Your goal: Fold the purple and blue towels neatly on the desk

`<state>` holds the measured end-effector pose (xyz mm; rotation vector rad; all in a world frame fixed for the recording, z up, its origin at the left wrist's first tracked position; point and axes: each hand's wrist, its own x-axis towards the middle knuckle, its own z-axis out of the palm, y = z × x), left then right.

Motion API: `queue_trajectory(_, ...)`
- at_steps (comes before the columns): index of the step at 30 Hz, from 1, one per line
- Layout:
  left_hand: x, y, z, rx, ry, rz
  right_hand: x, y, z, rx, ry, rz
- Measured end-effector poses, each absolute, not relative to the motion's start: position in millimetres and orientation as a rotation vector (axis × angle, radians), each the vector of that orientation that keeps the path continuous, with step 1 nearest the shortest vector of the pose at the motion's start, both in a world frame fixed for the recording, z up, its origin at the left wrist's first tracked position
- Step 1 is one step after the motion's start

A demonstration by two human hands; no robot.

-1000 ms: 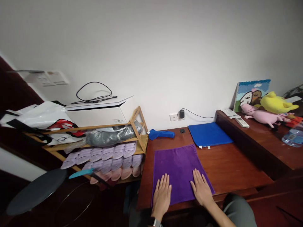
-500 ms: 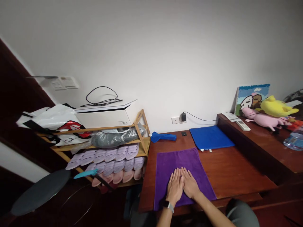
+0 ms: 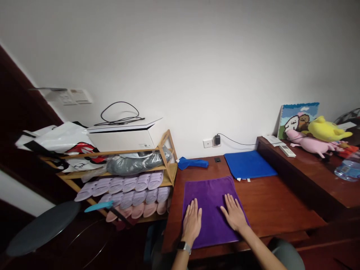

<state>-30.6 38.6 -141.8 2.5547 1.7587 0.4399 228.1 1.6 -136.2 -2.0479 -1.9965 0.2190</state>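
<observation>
A purple cloth [image 3: 210, 210] lies spread on the brown wooden desk [image 3: 281, 210]. On its left side my left hand [image 3: 192, 221] rests flat, fingers stretched out, with a watch at the wrist. My right hand [image 3: 234, 214] lies palm down toward the cloth's right edge, thumb spread from the fingers. Bare purple fabric shows between the two hands, and neither holds anything. Behind the cloth a flat blue cloth [image 3: 250, 164] with small white tags lies to the right. A bunched blue cloth [image 3: 194, 163] lies at the back left of the desk.
A wooden rack [image 3: 170, 170] left of the desk carries several slippers [image 3: 129, 183], a white box [image 3: 126, 137] and bags. On the raised right section are plush toys [image 3: 312, 142], a remote [image 3: 287, 150] and a water bottle [image 3: 348, 168]. A charger [image 3: 217, 139] is plugged into the wall.
My hands have moved apart from the middle of the purple cloth, the left one to its left side and the right one to its right side. The cloth stays flat.
</observation>
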Motion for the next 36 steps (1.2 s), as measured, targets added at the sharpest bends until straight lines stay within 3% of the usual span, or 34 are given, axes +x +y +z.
queue_trajectory(6,16,49,-137,2.648,1.534,0.369,173,21,-136,-1.917,-2.142,0.332)
queue_trajectory(17,-60,63,-152,2.482,1.934,0.356,254,14,-153,-2.170,-1.916,0.257)
queue_trajectory(26,17,79,-133,2.612,1.504,0.331,170,54,-130,-1.874,-2.190,0.339)
queue_trajectory(36,-43,91,-150,2.411,1.941,0.313,248,37,-155,-2.204,-1.919,0.264)
